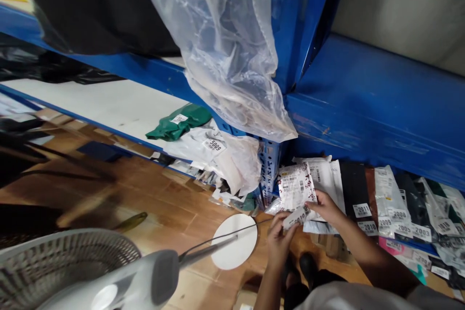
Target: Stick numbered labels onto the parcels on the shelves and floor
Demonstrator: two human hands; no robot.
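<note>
2010 label (294, 218) at six o'clock of floral parcel (295, 185)
left hand (279, 232) pinches label, right hand (326, 208) parcel; keep label flat.

Lower left, we are seeing a cropped fan (109, 271); upper left, a cropped black item (98, 7); lower right, a patterned parcel (292, 189) printed too finely to read.

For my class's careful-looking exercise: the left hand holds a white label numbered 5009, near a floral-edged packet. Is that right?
Not quite: the number is wrong. The head view shows the left hand holding a white label numbered 2010, near a floral-edged packet.
</note>
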